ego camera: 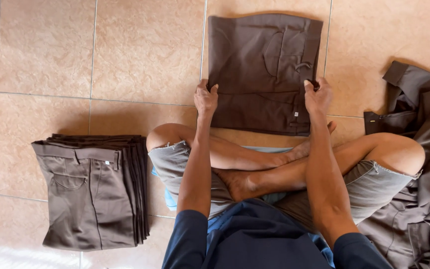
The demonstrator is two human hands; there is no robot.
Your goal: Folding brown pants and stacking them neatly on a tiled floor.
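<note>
A person sits cross-legged on a tiled floor (140, 55), with a folded pair of dark brown trousers (262, 69) lying flat just beyond the knees. The left hand (206, 97) closes its grip on the left edge of the trousers, thumb on top and fingers curled over the fabric. The right hand (317, 96) pinches the right edge, near a belt loop (fingertips pressed tight on the cloth). To the person's left sits a stack (95, 192) of folded brown trousers, well apart from the hands. To the right lies a loose heap (424, 164) of unfolded brown garments, touching the right knee.
</note>
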